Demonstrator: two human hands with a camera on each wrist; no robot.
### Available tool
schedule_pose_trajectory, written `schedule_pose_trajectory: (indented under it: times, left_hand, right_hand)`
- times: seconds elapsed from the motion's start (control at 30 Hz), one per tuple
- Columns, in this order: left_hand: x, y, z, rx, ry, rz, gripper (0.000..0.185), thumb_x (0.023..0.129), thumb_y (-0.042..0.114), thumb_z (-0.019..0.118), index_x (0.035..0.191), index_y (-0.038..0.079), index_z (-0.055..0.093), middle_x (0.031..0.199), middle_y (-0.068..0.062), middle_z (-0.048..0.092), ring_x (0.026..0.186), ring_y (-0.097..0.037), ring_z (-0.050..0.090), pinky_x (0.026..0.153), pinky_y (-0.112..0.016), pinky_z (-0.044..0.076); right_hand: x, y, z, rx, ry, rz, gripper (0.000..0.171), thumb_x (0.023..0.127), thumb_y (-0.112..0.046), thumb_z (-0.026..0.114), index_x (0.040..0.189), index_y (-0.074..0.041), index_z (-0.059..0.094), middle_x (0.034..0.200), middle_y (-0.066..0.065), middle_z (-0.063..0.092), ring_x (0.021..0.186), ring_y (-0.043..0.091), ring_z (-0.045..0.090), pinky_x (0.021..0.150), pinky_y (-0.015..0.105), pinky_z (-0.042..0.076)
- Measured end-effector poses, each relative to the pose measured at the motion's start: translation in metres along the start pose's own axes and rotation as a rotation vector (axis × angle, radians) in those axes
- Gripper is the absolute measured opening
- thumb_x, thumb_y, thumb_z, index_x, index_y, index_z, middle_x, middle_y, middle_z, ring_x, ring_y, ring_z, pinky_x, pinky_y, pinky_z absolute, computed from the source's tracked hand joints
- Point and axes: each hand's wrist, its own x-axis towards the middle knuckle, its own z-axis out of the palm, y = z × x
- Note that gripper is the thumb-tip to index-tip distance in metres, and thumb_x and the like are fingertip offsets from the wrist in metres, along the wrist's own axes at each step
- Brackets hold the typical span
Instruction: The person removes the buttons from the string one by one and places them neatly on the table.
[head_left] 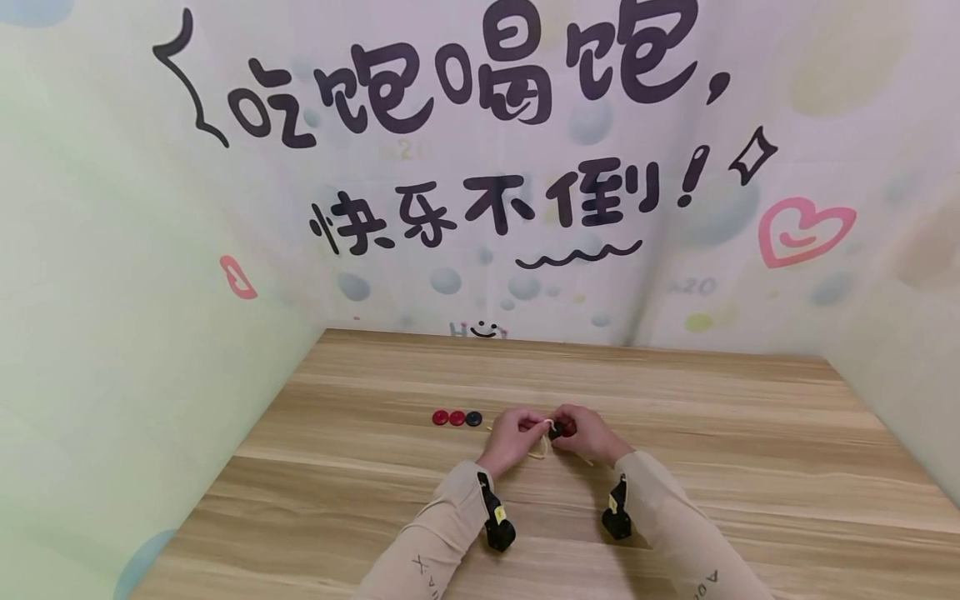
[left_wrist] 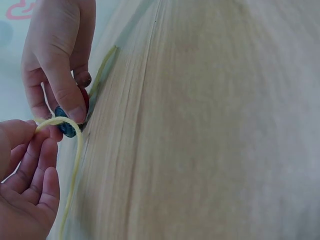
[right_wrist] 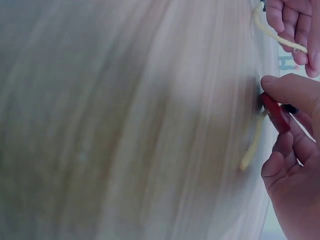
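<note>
Both hands meet over the table. My left hand [head_left: 513, 435] pinches a pale yellow cord [left_wrist: 75, 170] between thumb and fingertips; the cord arches over the fingers and hangs down. Close on its right, my right hand [head_left: 592, 435] grips a small stack of round buttons by the edges. A dark blue-green button [left_wrist: 65, 130] faces the left hand, and a red button [right_wrist: 276, 114] shows on the side away from it. From the red button's side a cord tail [right_wrist: 252, 147] sticks out. Fingers partly hide the stack.
Left of the hands, two red buttons [head_left: 440, 417] and one dark button [head_left: 474, 418] lie in a row on the wooden table [head_left: 360, 500]. A printed cloth wall [head_left: 480, 292] rises behind the table's far edge. Each wrist carries a small black camera [head_left: 498, 530].
</note>
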Motion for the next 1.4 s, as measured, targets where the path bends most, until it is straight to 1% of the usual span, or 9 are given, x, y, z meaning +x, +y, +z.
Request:
schedule_pose_trajectory:
  times: [0.1, 0.3, 0.43, 0.6, 0.9, 1.07, 1.23, 1.3, 1.4]
  left_hand:
    - [-0.0009, 0.0000, -0.0007, -0.003, -0.001, 0.012, 0.011, 0.082, 0.010, 0.062, 0.082, 0.000, 0.067, 0.073, -0.004, 0.063, 0.063, -0.005, 0.051, 0.058, -0.018, 0.042]
    - [-0.0004, -0.0022, -0.0012, 0.011, -0.001, 0.002, 0.011, 0.082, 0.011, 0.061, 0.083, 0.001, 0.067, 0.075, -0.003, 0.063, 0.066, -0.006, 0.051, 0.061, -0.019, 0.042]
    - [-0.0003, -0.0042, -0.0025, 0.012, -0.002, -0.004, 0.011, 0.082, 0.011, 0.061, 0.084, 0.002, 0.066, 0.075, -0.002, 0.062, 0.068, -0.008, 0.052, 0.062, -0.020, 0.043]
    - [0.0000, -0.0068, -0.0045, 0.012, -0.009, -0.032, 0.011, 0.083, 0.012, 0.061, 0.085, 0.002, 0.066, 0.077, -0.002, 0.062, 0.070, -0.010, 0.053, 0.064, -0.022, 0.043]
    - [0.0002, -0.0089, -0.0062, 0.025, 0.005, -0.034, 0.011, 0.084, 0.013, 0.061, 0.085, 0.003, 0.065, 0.075, 0.000, 0.060, 0.068, -0.007, 0.052, 0.063, -0.020, 0.043]
    - [-0.0007, -0.0085, -0.0064, 0.017, 0.013, -0.026, 0.011, 0.083, 0.012, 0.061, 0.085, 0.002, 0.065, 0.074, -0.001, 0.060, 0.067, -0.006, 0.051, 0.062, -0.020, 0.043]
    - [-0.0008, -0.0091, -0.0058, 0.007, 0.012, -0.009, 0.011, 0.083, 0.010, 0.061, 0.085, 0.001, 0.065, 0.075, -0.002, 0.061, 0.067, -0.007, 0.052, 0.062, -0.020, 0.043]
    - [-0.0009, -0.0084, -0.0059, 0.004, 0.009, -0.015, 0.010, 0.083, 0.011, 0.061, 0.085, 0.001, 0.065, 0.076, -0.002, 0.062, 0.068, -0.007, 0.052, 0.063, -0.020, 0.043]
    - [-0.0010, -0.0074, -0.0064, 0.006, 0.008, -0.021, 0.011, 0.083, 0.011, 0.061, 0.085, 0.002, 0.066, 0.077, -0.002, 0.062, 0.069, -0.007, 0.053, 0.063, -0.020, 0.043]
  right_hand:
    - [-0.0005, 0.0006, -0.0001, 0.014, 0.001, -0.001, 0.022, 0.073, 0.001, 0.068, 0.093, 0.001, 0.058, 0.079, 0.005, 0.058, 0.072, 0.015, 0.051, 0.063, 0.027, 0.043]
    - [-0.0014, 0.0003, 0.0000, 0.020, 0.014, -0.005, 0.022, 0.074, -0.003, 0.069, 0.094, 0.001, 0.058, 0.073, 0.002, 0.054, 0.064, 0.012, 0.047, 0.055, 0.023, 0.040]
    - [-0.0019, 0.0008, -0.0004, 0.039, 0.010, -0.001, 0.023, 0.075, -0.003, 0.068, 0.095, 0.001, 0.057, 0.072, 0.002, 0.054, 0.063, 0.011, 0.047, 0.053, 0.023, 0.040]
    - [-0.0014, 0.0033, -0.0015, 0.058, -0.012, 0.009, 0.025, 0.075, 0.000, 0.067, 0.097, 0.001, 0.056, 0.070, 0.001, 0.052, 0.061, 0.010, 0.045, 0.052, 0.022, 0.039]
    - [-0.0024, 0.0082, -0.0001, 0.043, -0.037, -0.036, 0.028, 0.074, 0.004, 0.065, 0.100, 0.002, 0.056, 0.072, 0.002, 0.054, 0.063, 0.010, 0.046, 0.054, 0.022, 0.039]
    - [-0.0034, 0.0082, 0.0000, 0.059, -0.014, -0.026, 0.023, 0.075, 0.007, 0.063, 0.097, 0.003, 0.056, 0.075, 0.004, 0.057, 0.066, 0.011, 0.050, 0.057, 0.022, 0.042]
    - [-0.0044, 0.0045, 0.0001, 0.076, 0.049, 0.034, 0.019, 0.075, 0.007, 0.063, 0.089, 0.000, 0.052, 0.072, 0.002, 0.056, 0.065, 0.011, 0.050, 0.057, 0.022, 0.042]
    - [-0.0048, 0.0030, 0.0000, 0.077, 0.069, 0.058, 0.020, 0.074, 0.007, 0.064, 0.085, -0.002, 0.050, 0.071, 0.002, 0.055, 0.065, 0.011, 0.050, 0.057, 0.022, 0.042]
    - [-0.0049, 0.0028, -0.0003, 0.062, 0.081, 0.053, 0.020, 0.073, 0.006, 0.065, 0.080, -0.002, 0.049, 0.071, 0.002, 0.056, 0.066, 0.011, 0.051, 0.058, 0.023, 0.042]
